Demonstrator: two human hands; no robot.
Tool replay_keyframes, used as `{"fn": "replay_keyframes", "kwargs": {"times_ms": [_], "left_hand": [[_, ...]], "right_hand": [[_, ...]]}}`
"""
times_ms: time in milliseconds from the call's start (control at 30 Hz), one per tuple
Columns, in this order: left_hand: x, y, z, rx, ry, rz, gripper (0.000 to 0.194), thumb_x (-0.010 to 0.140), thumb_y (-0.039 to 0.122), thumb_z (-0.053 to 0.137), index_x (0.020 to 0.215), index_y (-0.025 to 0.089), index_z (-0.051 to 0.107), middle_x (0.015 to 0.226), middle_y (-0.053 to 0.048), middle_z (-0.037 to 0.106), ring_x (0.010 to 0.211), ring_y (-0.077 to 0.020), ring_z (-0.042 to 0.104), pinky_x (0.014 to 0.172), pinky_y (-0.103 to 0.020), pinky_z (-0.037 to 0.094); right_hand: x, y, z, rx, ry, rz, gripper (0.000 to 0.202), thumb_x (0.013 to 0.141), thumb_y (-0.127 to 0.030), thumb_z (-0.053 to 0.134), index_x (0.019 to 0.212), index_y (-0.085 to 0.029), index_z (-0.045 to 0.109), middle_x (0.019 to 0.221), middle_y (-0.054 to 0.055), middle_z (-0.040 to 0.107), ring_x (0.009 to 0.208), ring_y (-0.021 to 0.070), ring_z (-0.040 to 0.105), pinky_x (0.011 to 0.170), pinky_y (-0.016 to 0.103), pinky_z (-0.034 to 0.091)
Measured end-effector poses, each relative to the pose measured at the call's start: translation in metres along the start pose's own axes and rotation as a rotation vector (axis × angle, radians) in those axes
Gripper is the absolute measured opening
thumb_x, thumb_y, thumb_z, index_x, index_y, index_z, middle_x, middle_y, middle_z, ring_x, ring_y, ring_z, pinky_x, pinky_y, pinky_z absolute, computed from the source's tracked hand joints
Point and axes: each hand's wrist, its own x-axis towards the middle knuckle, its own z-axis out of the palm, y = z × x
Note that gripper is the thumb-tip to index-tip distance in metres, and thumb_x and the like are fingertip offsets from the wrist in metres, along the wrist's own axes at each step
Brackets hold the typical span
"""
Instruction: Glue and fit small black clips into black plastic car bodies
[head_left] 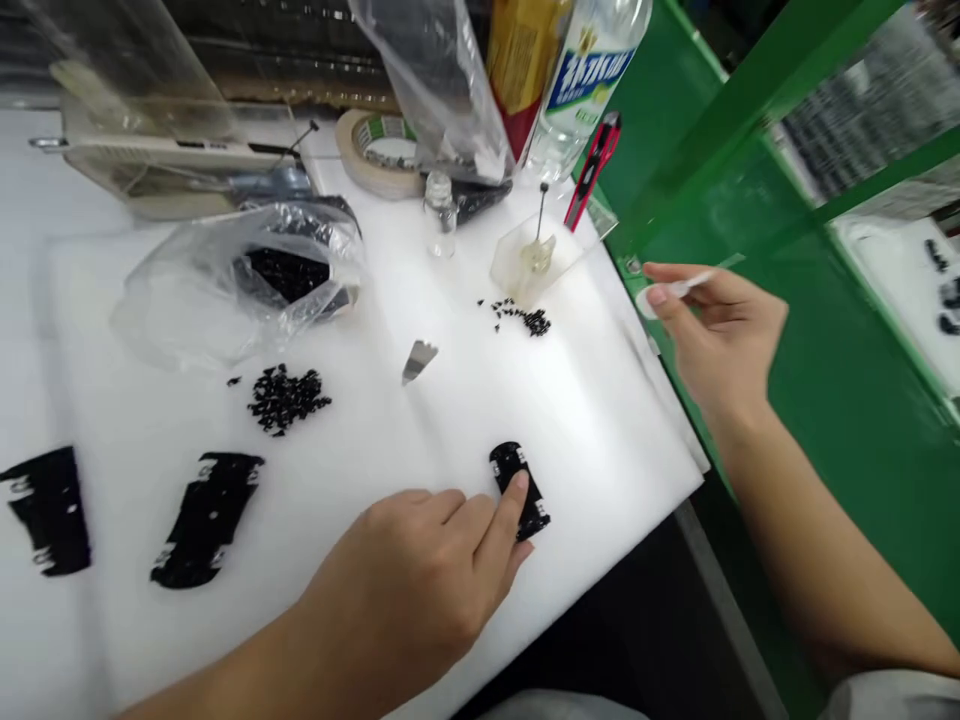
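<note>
My left hand [435, 565] has its index fingertip on a small black car-shaped part [511, 462], with the thumb at the part's near edge and the other fingers curled. The part lies on the white tabletop [600, 430] near its front edge. Raised beyond the right edge, my right hand [724, 335] pinches a slim white tool [684, 287] with a rounded end and a thin, translucent tip; its exact kind is unclear. Two larger black car-shaped parts, one [206, 520] nearer and one [56, 512] at far left, lie left of my left hand.
Small black pieces form a larger pile [285, 398] and a smaller pile [535, 322]. A metal blade [418, 360] lies between them. Behind are a clear plastic bag [187, 290], glass vial [440, 215], tape roll [375, 150], bottle [581, 90] and red-black cutter [594, 170]. Green framework [750, 210] stands right.
</note>
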Motion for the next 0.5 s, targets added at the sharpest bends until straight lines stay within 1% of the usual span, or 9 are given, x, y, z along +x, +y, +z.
{"fn": "replay_keyframes", "kwargs": {"times_ms": [67, 133, 200, 267, 333, 400, 433, 467, 500], "left_hand": [[0.001, -0.001, 0.001, 0.004, 0.018, 0.0, 0.035, 0.107, 0.021, 0.065, 0.137, 0.002, 0.068, 0.073, 0.002, 0.059, 0.056, -0.0157, 0.057, 0.045, -0.037, 0.038], [0.001, -0.001, 0.0, 0.015, 0.014, 0.008, 0.035, 0.107, 0.021, 0.063, 0.137, 0.002, 0.067, 0.074, 0.002, 0.059, 0.056, -0.0155, 0.057, 0.045, -0.036, 0.038], [0.0, -0.001, -0.002, 0.026, 0.006, 0.013, 0.037, 0.107, 0.021, 0.063, 0.138, 0.002, 0.067, 0.074, 0.002, 0.059, 0.056, -0.0157, 0.057, 0.045, -0.036, 0.038], [-0.001, -0.001, -0.002, 0.033, -0.003, 0.023, 0.037, 0.107, 0.022, 0.062, 0.138, 0.002, 0.067, 0.073, 0.002, 0.059, 0.056, -0.0165, 0.058, 0.044, -0.036, 0.038], [-0.003, -0.001, -0.002, 0.04, -0.01, 0.027, 0.037, 0.107, 0.023, 0.062, 0.138, 0.003, 0.069, 0.073, 0.001, 0.06, 0.056, -0.0173, 0.058, 0.042, -0.036, 0.038], [-0.003, 0.0, 0.0, 0.049, -0.015, 0.032, 0.039, 0.107, 0.025, 0.063, 0.138, 0.002, 0.069, 0.074, 0.0, 0.061, 0.055, -0.0176, 0.057, 0.04, -0.036, 0.038], [-0.004, 0.001, 0.001, 0.049, -0.016, 0.036, 0.04, 0.106, 0.026, 0.064, 0.137, 0.002, 0.07, 0.074, -0.001, 0.063, 0.054, -0.0177, 0.057, 0.038, -0.035, 0.038], [-0.004, 0.002, 0.001, 0.049, -0.014, 0.043, 0.04, 0.106, 0.027, 0.064, 0.137, 0.001, 0.07, 0.074, -0.002, 0.064, 0.054, -0.0179, 0.057, 0.037, -0.035, 0.039], [-0.004, 0.002, 0.002, 0.046, -0.011, 0.048, 0.041, 0.105, 0.028, 0.065, 0.135, 0.001, 0.071, 0.075, -0.003, 0.065, 0.053, -0.0182, 0.057, 0.036, -0.035, 0.04]], "right_hand": [[0.008, 0.013, 0.001, -0.043, -0.047, 0.074, 0.021, 0.095, -0.041, 0.084, 0.111, -0.027, 0.084, 0.11, 0.005, 0.084, 0.1, 0.028, 0.08, 0.092, 0.05, 0.068], [0.011, 0.023, 0.005, -0.057, -0.1, 0.141, 0.023, 0.095, -0.043, 0.082, 0.111, -0.027, 0.083, 0.109, 0.004, 0.084, 0.097, 0.0263, 0.081, 0.088, 0.045, 0.068], [0.011, 0.028, 0.005, -0.059, -0.139, 0.172, 0.026, 0.094, -0.044, 0.082, 0.114, -0.027, 0.082, 0.109, 0.004, 0.084, 0.099, 0.0266, 0.081, 0.088, 0.044, 0.069], [0.007, 0.027, -0.002, -0.061, -0.171, 0.192, 0.035, 0.09, -0.043, 0.087, 0.12, -0.027, 0.08, 0.115, 0.005, 0.083, 0.105, 0.0283, 0.08, 0.09, 0.044, 0.069], [-0.001, 0.016, -0.013, -0.071, -0.168, 0.195, 0.049, 0.081, -0.041, 0.095, 0.125, -0.029, 0.078, 0.123, 0.006, 0.081, 0.11, 0.03, 0.079, 0.092, 0.045, 0.068], [-0.011, -0.007, -0.022, -0.084, -0.071, 0.145, 0.054, 0.078, -0.037, 0.098, 0.128, -0.032, 0.077, 0.127, 0.007, 0.078, 0.108, 0.029, 0.076, 0.091, 0.043, 0.065], [-0.016, -0.021, -0.022, -0.087, 0.011, 0.099, 0.047, 0.084, -0.035, 0.094, 0.128, -0.033, 0.077, 0.123, 0.008, 0.077, 0.103, 0.0267, 0.074, 0.088, 0.04, 0.062], [-0.021, -0.038, -0.018, -0.079, 0.087, 0.019, 0.038, 0.088, -0.032, 0.091, 0.124, -0.031, 0.079, 0.111, 0.008, 0.076, 0.094, 0.0246, 0.072, 0.081, 0.038, 0.059], [-0.024, -0.056, -0.009, -0.06, 0.035, -0.035, 0.034, 0.09, -0.03, 0.089, 0.122, -0.03, 0.079, 0.101, 0.007, 0.073, 0.085, 0.0222, 0.069, 0.073, 0.037, 0.056]]}}
